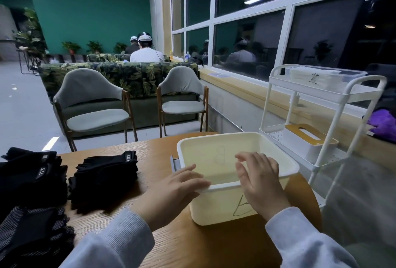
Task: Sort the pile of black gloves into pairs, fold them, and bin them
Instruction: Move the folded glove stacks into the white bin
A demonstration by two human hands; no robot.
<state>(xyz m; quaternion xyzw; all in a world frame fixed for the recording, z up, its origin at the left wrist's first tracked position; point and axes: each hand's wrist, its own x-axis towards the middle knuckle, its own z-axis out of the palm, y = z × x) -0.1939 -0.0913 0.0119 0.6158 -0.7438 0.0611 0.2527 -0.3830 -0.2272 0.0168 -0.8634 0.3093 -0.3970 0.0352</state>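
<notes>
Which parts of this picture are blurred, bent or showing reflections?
Head view: the right hand over the bin is motion-blurred, its fingers smeared; the left hand is less so. The window mirrors ceiling lights and seated people. The wide lens bends the window frames and cart. The gloves look sharp.

cream bin point(216, 207) marked "b" on wooden table, black gloves point(105, 173) stacked at its left
</notes>
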